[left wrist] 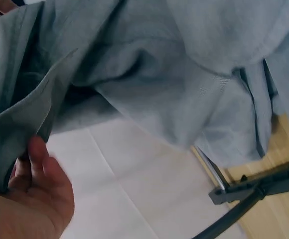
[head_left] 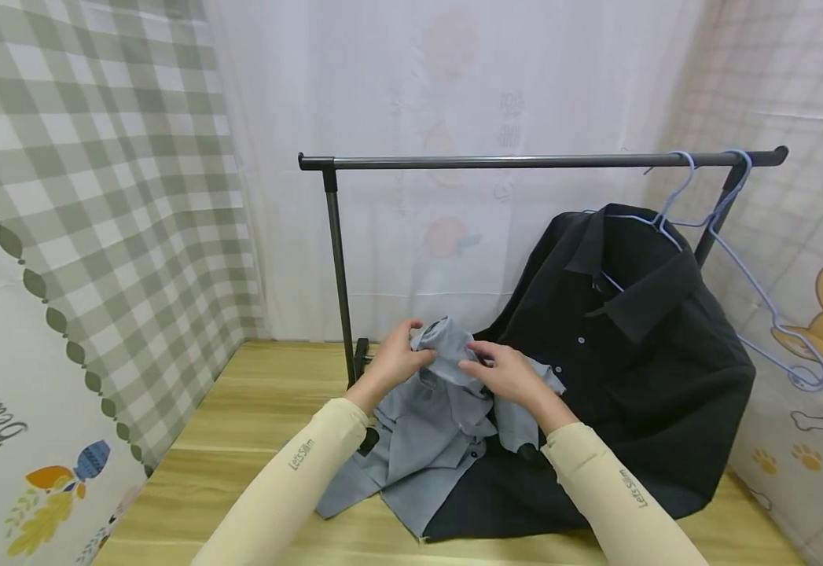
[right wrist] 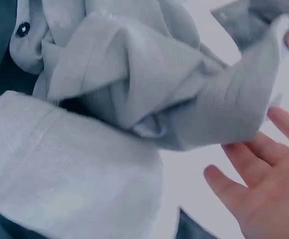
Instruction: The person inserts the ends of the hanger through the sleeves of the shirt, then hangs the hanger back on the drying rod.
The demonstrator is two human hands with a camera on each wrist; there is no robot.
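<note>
A light grey-blue shirt (head_left: 425, 432) lies bunched on the wooden table, its upper part lifted between my two hands. My left hand (head_left: 398, 358) grips the raised collar part at its left; in the left wrist view its curled fingers (left wrist: 37, 154) are at the edge of the cloth. On the other side is my right hand (head_left: 506, 373). The right wrist view shows its fingers fairly straight, touching the shirt's edge, with the thumb (right wrist: 221, 181) apart from the cloth. A black shirt (head_left: 637, 377) on a light blue hanger (head_left: 666, 212) hangs just right of it.
A dark metal clothes rack (head_left: 468, 163) spans the back of the wooden table (head_left: 227, 440). At its right end another blue hanger (head_left: 772, 306) dangles outward. Checked and white curtains (head_left: 135, 141) close in the sides and back.
</note>
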